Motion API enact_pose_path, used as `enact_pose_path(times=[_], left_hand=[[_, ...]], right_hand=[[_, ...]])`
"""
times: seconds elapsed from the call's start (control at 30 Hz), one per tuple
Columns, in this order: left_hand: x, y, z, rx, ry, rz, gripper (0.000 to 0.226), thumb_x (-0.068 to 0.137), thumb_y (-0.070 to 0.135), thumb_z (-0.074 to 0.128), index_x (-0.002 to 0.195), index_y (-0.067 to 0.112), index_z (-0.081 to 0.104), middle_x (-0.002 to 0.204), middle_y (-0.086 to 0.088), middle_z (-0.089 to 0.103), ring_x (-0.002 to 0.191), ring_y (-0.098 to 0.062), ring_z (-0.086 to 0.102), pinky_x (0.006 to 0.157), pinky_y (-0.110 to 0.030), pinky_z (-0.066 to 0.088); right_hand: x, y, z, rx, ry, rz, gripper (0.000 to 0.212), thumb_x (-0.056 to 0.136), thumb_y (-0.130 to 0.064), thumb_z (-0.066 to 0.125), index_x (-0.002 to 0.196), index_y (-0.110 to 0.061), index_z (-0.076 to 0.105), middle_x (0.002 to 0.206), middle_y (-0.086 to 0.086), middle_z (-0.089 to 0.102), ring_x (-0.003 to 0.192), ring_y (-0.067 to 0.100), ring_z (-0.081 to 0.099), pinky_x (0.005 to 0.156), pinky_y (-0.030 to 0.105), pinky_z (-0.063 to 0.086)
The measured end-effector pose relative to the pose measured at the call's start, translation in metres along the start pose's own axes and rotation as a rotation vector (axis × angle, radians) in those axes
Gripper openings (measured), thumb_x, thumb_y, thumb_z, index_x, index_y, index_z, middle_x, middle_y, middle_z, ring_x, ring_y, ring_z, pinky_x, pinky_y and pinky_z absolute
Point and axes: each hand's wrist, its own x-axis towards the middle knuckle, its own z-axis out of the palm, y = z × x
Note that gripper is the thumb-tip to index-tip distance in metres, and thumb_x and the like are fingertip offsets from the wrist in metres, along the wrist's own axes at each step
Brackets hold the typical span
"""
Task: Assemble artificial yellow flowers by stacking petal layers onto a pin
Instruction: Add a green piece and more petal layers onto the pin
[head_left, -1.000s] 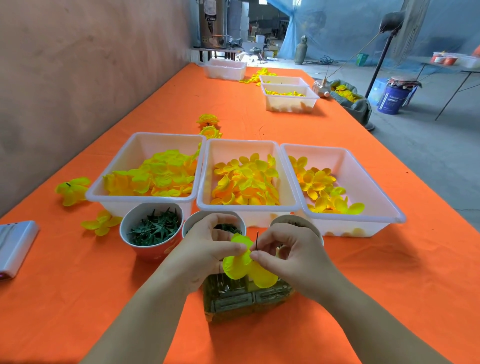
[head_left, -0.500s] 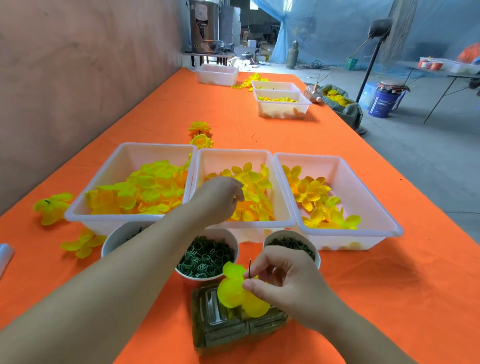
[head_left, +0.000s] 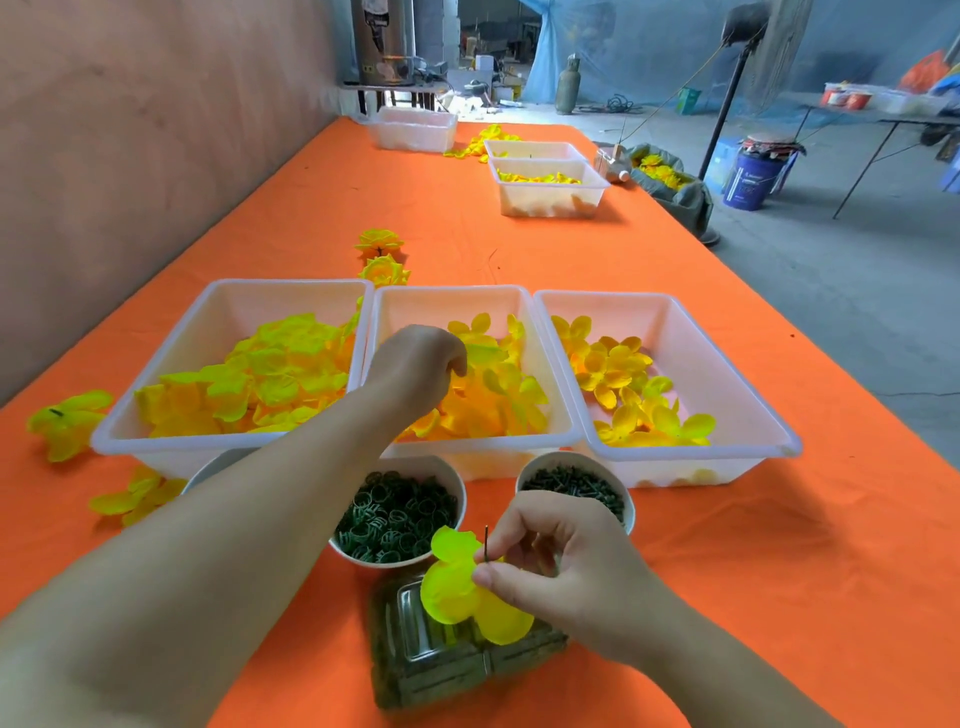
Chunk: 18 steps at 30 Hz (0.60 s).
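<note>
My right hand (head_left: 561, 566) pinches a thin dark pin (head_left: 485, 543) that stands upright with a yellow petal layer (head_left: 457, 587) threaded on it, near the table's front edge. My left hand (head_left: 415, 364) reaches into the middle white tray (head_left: 550, 364), fingers curled down onto the yellow petals (head_left: 493, 395) there; whether it holds one is hidden. The left tray (head_left: 208, 332) holds larger yellow petals. The right tray (head_left: 717, 374) holds smaller yellow-orange petals.
A cup of green rings (head_left: 397, 512) and a cup of dark green pieces (head_left: 574, 488) stand before the trays. A clear plastic box (head_left: 457, 660) lies under my right hand. Finished flowers (head_left: 382, 254) and loose petals (head_left: 65, 421) lie on the orange cloth (head_left: 753, 571). More trays (head_left: 550, 187) stand farther back.
My left hand let go of the petal layer and moved forward into the middle tray. My right hand has kept the pin and petals in about the same place.
</note>
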Motion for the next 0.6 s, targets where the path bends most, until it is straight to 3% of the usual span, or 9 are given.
enact_pose_path(times=[0.07,0.13,0.27,0.4,0.5,0.6], left_hand=[[-0.008,0.0,-0.008,0.003,0.08,-0.018,0.019,0.088,0.002,0.059,0.097,0.015,0.067,0.094,-0.014,0.07,0.087,-0.038,0.062,0.064,-0.036,0.046],[-0.013,-0.001,-0.013,0.032,0.099,-0.067,0.023,0.083,0.009,0.07,0.102,0.015,0.057,0.09,-0.014,0.066,0.082,-0.037,0.059,0.06,-0.035,0.039],[-0.017,0.0,-0.015,-0.04,0.119,-0.104,0.034,0.083,0.025,0.08,0.109,0.016,0.06,0.095,-0.008,0.07,0.087,-0.032,0.063,0.064,-0.034,0.042],[-0.02,-0.007,-0.027,-0.241,0.27,-0.268,0.029,0.086,0.013,0.072,0.115,0.018,0.068,0.095,-0.007,0.076,0.093,-0.03,0.068,0.07,-0.035,0.048],[-0.03,-0.014,-0.049,-0.622,0.366,-0.439,0.011,0.084,0.009,0.071,0.093,0.015,0.075,0.089,-0.011,0.075,0.086,-0.03,0.072,0.073,-0.042,0.057],[-0.054,-0.012,-0.075,-1.126,0.328,-0.556,0.01,0.087,0.011,0.072,0.088,0.02,0.07,0.09,-0.005,0.071,0.069,-0.01,0.074,0.059,-0.027,0.056]], right_hand=[[0.0,0.0,0.0,0.004,-0.004,0.002,0.012,0.076,-0.032,0.078,0.073,-0.038,0.067,0.081,-0.002,0.072,0.062,0.001,0.053,0.06,0.02,0.042],[0.0,-0.002,0.001,0.006,-0.009,0.01,0.011,0.076,-0.034,0.077,0.073,-0.037,0.067,0.082,0.004,0.072,0.063,0.004,0.054,0.06,0.024,0.043],[-0.001,-0.003,0.001,-0.021,-0.003,0.017,0.01,0.075,-0.038,0.077,0.074,-0.033,0.069,0.08,0.007,0.07,0.063,0.006,0.053,0.06,0.025,0.043],[-0.002,-0.002,0.001,-0.027,0.012,0.02,0.015,0.075,-0.038,0.077,0.078,-0.026,0.07,0.079,0.009,0.069,0.064,0.009,0.053,0.061,0.03,0.044],[-0.003,-0.003,-0.001,-0.024,0.009,0.03,0.013,0.075,-0.035,0.079,0.08,-0.026,0.072,0.077,0.005,0.068,0.064,0.011,0.052,0.06,0.035,0.043],[-0.003,-0.006,-0.003,-0.045,-0.004,0.023,0.013,0.074,-0.028,0.082,0.084,-0.026,0.075,0.068,-0.01,0.061,0.062,0.007,0.05,0.059,0.024,0.04]])
